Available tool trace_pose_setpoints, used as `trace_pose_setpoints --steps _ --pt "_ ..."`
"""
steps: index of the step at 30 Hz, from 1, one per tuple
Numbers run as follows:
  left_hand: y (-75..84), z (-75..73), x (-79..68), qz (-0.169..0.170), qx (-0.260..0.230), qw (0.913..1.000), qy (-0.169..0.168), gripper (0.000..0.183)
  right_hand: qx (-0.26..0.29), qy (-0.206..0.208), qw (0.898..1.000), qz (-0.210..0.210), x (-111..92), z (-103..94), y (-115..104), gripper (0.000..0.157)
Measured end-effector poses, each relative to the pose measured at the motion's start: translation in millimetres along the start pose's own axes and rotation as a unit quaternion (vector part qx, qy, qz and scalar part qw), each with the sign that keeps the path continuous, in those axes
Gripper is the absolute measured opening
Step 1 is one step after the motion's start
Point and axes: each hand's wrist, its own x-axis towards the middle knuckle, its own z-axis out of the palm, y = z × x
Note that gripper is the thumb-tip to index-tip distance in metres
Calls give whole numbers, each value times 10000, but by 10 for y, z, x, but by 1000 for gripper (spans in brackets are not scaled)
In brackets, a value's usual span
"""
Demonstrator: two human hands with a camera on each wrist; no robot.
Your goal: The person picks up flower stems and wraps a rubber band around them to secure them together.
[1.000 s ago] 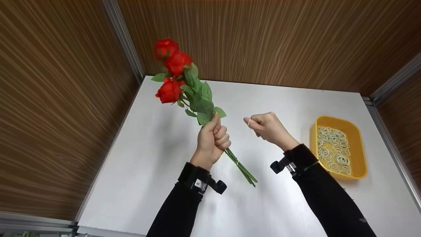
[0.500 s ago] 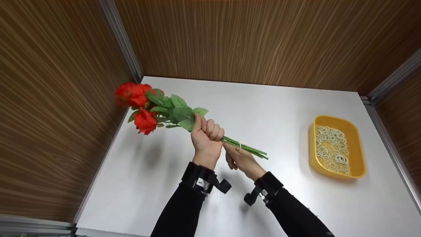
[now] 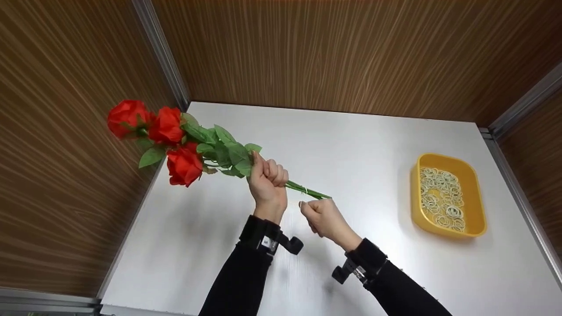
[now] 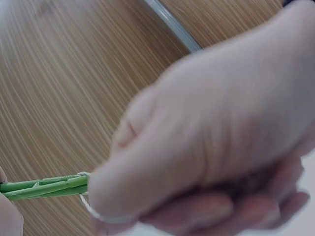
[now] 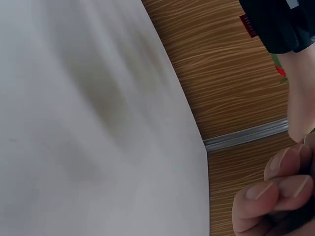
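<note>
Three red roses (image 3: 184, 164) with green leaves lie across my left hand (image 3: 268, 184), which grips their stems (image 3: 295, 187) in a fist. A thin pale rubber band (image 3: 306, 190) circles the stems below that hand. My right hand (image 3: 326, 219) is curled close by, near the stem ends. In the left wrist view, a rubber band (image 4: 115, 219) runs over the right thumb, from the green stems (image 4: 54, 188). Curled right fingers (image 5: 256, 199) show at the right wrist view's edge; what lies inside them is hidden.
A yellow tray (image 3: 476, 206) with many loose rubber bands (image 3: 441, 193) stands at the right on the white table (image 3: 360, 153). Brown wood-grain panels (image 3: 307, 52) rise behind and at the sides.
The right hand came from the right to the stems, passed beneath them, then moved to their lower ends. The left hand tilted the roses leftward, flower heads swinging left and down.
</note>
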Motion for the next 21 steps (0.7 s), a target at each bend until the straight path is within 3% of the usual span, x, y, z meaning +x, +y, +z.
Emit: trace_pose_setpoints --steps 3,8,15,21 --pt "-63 5 6 -93 199 9997 -132 53 -1006 550 9913 -642 -6 -120 -28 55" --pt "-116 -5 8 -371 503 9979 -184 52 -2494 1375 9449 -1614 10 -254 -31 53" --pt "-117 -43 19 -1138 886 9893 -197 51 -3340 1791 8892 -2563 83 -481 -19 52" --pt "-167 -69 18 -1728 1653 9703 -363 51 -3864 1823 8469 -3164 80 -780 -4 52"
